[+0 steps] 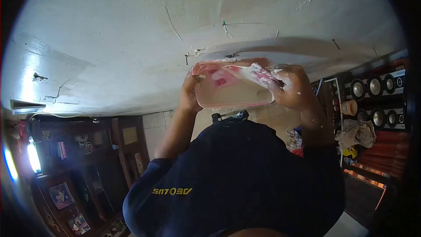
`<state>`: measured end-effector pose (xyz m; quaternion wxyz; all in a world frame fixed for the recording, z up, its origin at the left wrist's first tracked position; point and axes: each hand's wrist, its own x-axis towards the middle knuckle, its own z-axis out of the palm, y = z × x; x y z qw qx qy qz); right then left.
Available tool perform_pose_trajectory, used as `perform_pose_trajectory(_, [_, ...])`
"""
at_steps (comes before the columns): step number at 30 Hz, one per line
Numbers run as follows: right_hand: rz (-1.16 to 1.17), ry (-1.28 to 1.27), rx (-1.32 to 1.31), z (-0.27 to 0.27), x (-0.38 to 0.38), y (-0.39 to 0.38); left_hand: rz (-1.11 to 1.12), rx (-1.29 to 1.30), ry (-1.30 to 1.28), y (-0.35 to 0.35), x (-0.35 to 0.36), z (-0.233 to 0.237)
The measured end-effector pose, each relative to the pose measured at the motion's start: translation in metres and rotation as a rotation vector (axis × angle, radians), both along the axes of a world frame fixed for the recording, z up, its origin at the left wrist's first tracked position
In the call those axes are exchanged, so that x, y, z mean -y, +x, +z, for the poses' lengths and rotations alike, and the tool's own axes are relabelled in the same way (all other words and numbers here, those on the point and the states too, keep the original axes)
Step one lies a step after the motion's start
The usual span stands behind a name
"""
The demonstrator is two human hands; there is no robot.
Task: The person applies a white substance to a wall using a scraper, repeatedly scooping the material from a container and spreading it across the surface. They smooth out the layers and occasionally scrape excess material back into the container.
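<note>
A pinkish rectangular plastic tub (234,104), smeared with white paste, is held up in front of my chest close to the wall. My left hand (189,93) is closed on its left side, with the thumb at the rim. My right hand (291,85), spattered with white paste, is at the tub's right end. Its fingers are closed around a flat, paste-covered piece (258,73) that slants into the tub; its exact kind I cannot make out. Pink streaks and paste show on the tub's inner wall.
A pale wall (131,30) with nails (336,44), scratches and hanging bits of string spans the top. At left stands a dark wooden cabinet (87,166) beside a bright light. Speakers (375,86), an orange-tan cup (349,107) and crumpled material (357,134) are at right.
</note>
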<state>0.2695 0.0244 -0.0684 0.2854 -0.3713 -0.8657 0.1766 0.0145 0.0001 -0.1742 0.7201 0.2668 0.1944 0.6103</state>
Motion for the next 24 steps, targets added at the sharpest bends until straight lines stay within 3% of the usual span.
perform_pose_trajectory(2, [0.023, -0.068, 0.007, -0.004, 0.003, -0.005, 0.015, 0.010, -0.038, -0.003, -0.003, -0.006])
perform_pose_trajectory(4, [0.066, -0.104, -0.043, -0.014, 0.007, -0.006, 0.220, -0.967, 0.336, -0.008, -0.010, -0.019])
perform_pose_trajectory(5, [0.068, -0.103, -0.043, -0.019, 0.006, -0.005, 0.222, -0.967, 0.336, -0.004, -0.010, -0.018])
perform_pose_trajectory(7, [-0.006, -0.318, -0.276, -0.024, 0.002, -0.001, 0.015, -0.168, 0.102, 0.006, -0.009, -0.008])
perform_pose_trajectory(8, [-0.034, -0.508, -0.498, -0.020, 0.004, -0.003, 0.018, -0.168, 0.105, 0.007, -0.006, -0.002])
perform_pose_trajectory(9, [-0.030, -0.505, -0.497, -0.015, 0.005, -0.002, 0.011, -0.120, 0.034, 0.009, -0.003, 0.004])
perform_pose_trajectory(11, [-0.011, -0.439, -0.772, -0.008, 0.007, 0.003, 0.005, -0.070, -0.032, 0.012, 0.000, 0.011])
perform_pose_trajectory(13, [-0.026, -0.448, -0.705, -0.006, 0.003, 0.022, -0.014, 0.000, 0.024, 0.015, 0.000, 0.016])
perform_pose_trajectory(15, [0.218, 0.135, -0.229, -0.003, -0.008, 0.041, -0.024, -0.016, 0.016, 0.015, -0.005, 0.018])
perform_pose_trajectory(17, [0.262, 0.075, -0.257, 0.019, -0.003, 0.051, -0.030, -0.033, 0.018, 0.017, -0.008, 0.024])
perform_pose_trajectory(19, [0.212, 0.317, 0.277, 0.042, -0.002, 0.055, -0.032, 0.017, -0.071, 0.021, -0.005, 0.034])
perform_pose_trajectory(21, [0.225, 0.418, 0.348, 0.052, -0.005, 0.056, -0.035, 0.033, -0.023, 0.019, -0.008, 0.027])
perform_pose_trajectory(23, [0.314, 0.719, 0.554, 0.060, -0.007, 0.055, -0.085, 0.046, -0.001, 0.019, -0.008, 0.027])
perform_pose_trajectory(24, [0.336, 0.761, 0.468, 0.057, -0.010, 0.056, -0.092, 0.050, 0.004, 0.018, -0.008, 0.026])
